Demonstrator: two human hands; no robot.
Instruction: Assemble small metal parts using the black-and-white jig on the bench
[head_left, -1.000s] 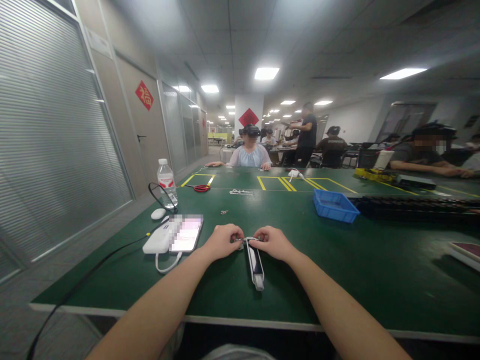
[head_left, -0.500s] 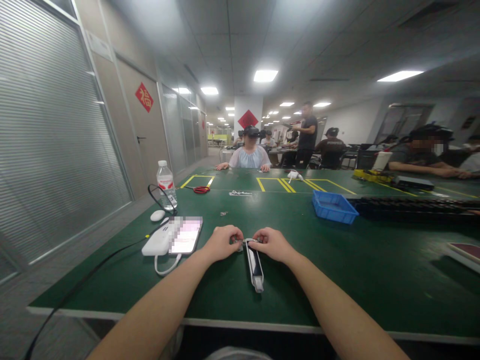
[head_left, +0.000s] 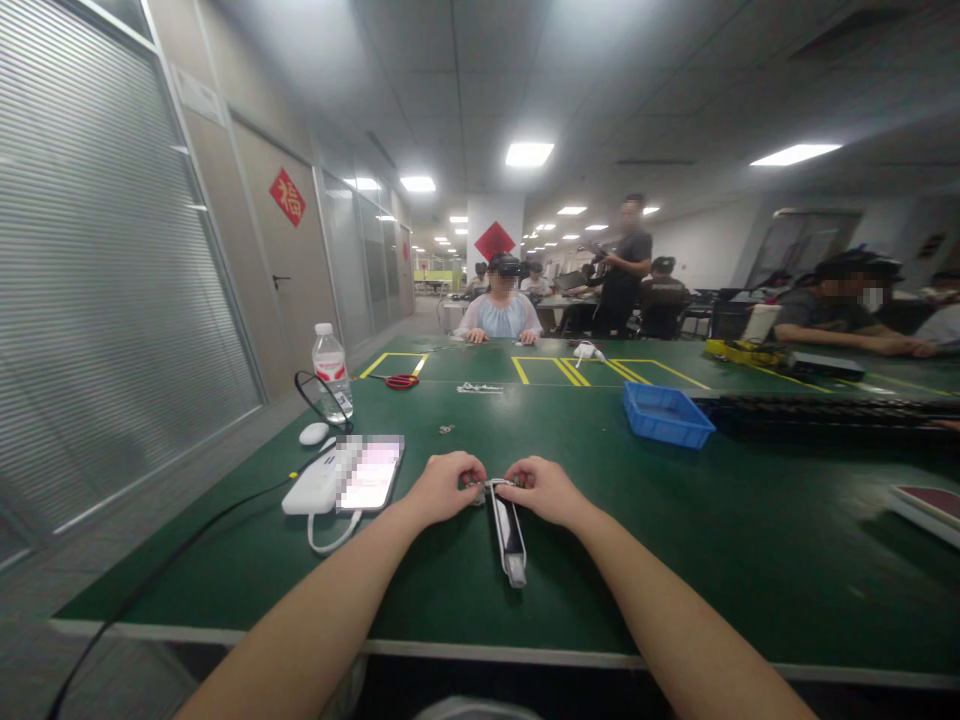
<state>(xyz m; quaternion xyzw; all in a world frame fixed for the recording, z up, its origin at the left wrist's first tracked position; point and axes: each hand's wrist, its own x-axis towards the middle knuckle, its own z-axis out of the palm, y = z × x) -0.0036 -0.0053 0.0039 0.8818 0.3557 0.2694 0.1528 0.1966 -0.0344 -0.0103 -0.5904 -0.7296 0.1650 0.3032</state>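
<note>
A long narrow black-and-white device (head_left: 509, 530) lies lengthwise on the green table (head_left: 675, 540) in front of me. My left hand (head_left: 444, 487) and my right hand (head_left: 546, 489) rest knuckles-up at its far end, one on each side. Both have their fingers curled in a pinch around small metal parts (head_left: 486, 486) at that end. What exactly each finger grips is too small to make out.
A phone (head_left: 372, 472) lies on a white power bank (head_left: 313, 486) with a cable left of my hands. A water bottle (head_left: 331, 369), red scissors (head_left: 403, 381) and a blue tray (head_left: 667, 413) stand farther back. Other people sit and stand beyond the table.
My hands and the device have stayed in place. A standing person at the back has moved to the right.
</note>
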